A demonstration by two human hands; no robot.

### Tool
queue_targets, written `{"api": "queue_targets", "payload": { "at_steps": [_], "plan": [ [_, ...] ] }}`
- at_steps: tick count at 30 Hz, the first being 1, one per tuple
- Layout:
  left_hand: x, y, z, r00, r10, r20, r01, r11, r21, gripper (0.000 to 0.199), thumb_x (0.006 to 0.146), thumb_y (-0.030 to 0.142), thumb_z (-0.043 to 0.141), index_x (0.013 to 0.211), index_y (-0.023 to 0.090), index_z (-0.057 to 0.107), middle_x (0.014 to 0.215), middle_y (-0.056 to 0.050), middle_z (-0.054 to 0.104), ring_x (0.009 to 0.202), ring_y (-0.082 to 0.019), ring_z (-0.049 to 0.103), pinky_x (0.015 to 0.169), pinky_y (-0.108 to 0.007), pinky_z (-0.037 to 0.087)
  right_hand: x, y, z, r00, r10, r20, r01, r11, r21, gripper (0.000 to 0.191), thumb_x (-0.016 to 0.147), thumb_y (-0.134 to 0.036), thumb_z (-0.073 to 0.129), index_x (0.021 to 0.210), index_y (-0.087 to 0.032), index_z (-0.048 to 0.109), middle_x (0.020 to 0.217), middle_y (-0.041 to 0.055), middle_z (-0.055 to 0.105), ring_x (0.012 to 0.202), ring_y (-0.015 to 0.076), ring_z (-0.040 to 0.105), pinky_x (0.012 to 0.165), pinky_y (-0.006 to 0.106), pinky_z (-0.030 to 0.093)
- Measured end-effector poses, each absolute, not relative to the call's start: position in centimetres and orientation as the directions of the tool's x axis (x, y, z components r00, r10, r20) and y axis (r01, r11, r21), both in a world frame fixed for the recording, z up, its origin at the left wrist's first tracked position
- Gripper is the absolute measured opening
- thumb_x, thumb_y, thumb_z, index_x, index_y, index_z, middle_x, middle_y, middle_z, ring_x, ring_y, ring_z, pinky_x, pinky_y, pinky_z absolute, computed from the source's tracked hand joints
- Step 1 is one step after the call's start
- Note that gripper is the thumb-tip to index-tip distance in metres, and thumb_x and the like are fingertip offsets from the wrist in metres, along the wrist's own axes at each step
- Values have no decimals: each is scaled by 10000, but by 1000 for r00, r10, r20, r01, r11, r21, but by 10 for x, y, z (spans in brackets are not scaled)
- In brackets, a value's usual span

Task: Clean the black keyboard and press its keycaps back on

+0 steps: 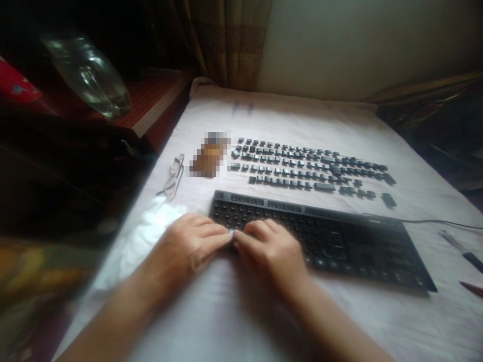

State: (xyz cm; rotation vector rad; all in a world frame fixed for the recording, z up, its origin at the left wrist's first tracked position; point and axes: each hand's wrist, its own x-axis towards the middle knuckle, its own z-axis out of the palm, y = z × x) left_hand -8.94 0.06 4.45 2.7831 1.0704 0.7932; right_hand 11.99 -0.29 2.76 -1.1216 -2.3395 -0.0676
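Note:
A black keyboard (362,241) with its keycaps off over most of its face lies slanted on the white cloth. My left hand (192,241) and my right hand (271,246) meet at its left front part, fingertips nearly touching. Something small and pale shows between the fingertips, too blurred to name. Both hands have their fingers drawn together. Behind the keyboard, loose black keycaps (324,187) are laid out in several rows on the cloth.
Eyeglasses (171,176) and a white crumpled cloth (143,236) lie at the left, near a pixelated item (210,155). A glass jar (92,75) stands on a wooden shelf (151,108). At the right are a cable (433,221) and a black-handled tool (471,261).

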Motion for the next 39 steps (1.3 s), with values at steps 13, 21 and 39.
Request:
{"api": "queue_targets", "payload": {
  "at_steps": [13,21,39],
  "plan": [
    [-90,1,43,626,634,454,609,-761,224,223,970,172,510,959,204,730,918,-14,775,832,-178,683,729,-331,507,116,4,24,-479,745,465,718,637,-279,166,929,-230,633,832,-241,767,812,13,715,680,133,547,613,252,397],
    [-89,0,43,632,644,430,626,-752,206,224,965,176,513,951,212,733,933,-13,779,812,-170,683,726,-333,504,112,5,28,-505,792,344,763,596,-250,175,890,-206,665,753,-260,759,760,1,703,670,134,528,570,260,351],
    [-103,9,28,410,686,601,673,-672,308,236,870,63,535,935,205,711,923,-18,771,819,-154,715,748,-289,554,164,71,44,-343,859,380,881,434,-188,188,915,-256,610,851,-255,787,898,36,751,776,170,657,630,262,445]
  ]
}}
